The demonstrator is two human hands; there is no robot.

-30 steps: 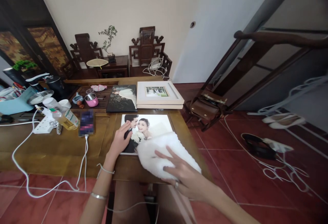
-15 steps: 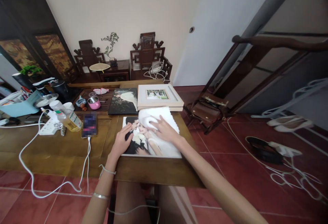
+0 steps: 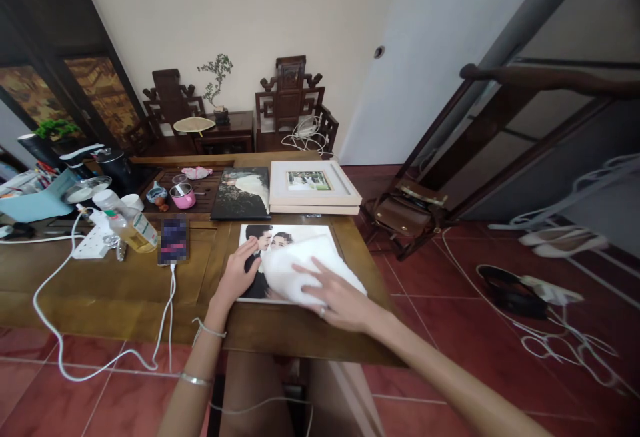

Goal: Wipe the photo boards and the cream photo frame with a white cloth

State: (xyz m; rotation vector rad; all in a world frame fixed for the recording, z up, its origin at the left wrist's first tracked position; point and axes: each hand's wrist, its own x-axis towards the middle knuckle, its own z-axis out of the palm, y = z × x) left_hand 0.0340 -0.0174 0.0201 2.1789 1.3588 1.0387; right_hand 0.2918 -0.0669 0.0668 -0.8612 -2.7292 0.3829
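Observation:
A wedding photo panel lies flat on the wooden table, showing a couple. On its left side my left hand rests flat, fingers stretched out and holding nothing. My right hand presses a folded white cloth down over the panel's lower right part, fingers bent and partly spread on it. The cloth hides much of the picture and hangs past the panel's right edge.
Behind the panel lie a dark photo album and stacked pale picture frames. To the left are a phone on a cable, an oil bottle, a power strip and a pink cup. A brown bag sits on the right.
My right hand has moved the white cloth from the panel's upper right toward its lower right, nearer to me. My left hand stays in place on the panel.

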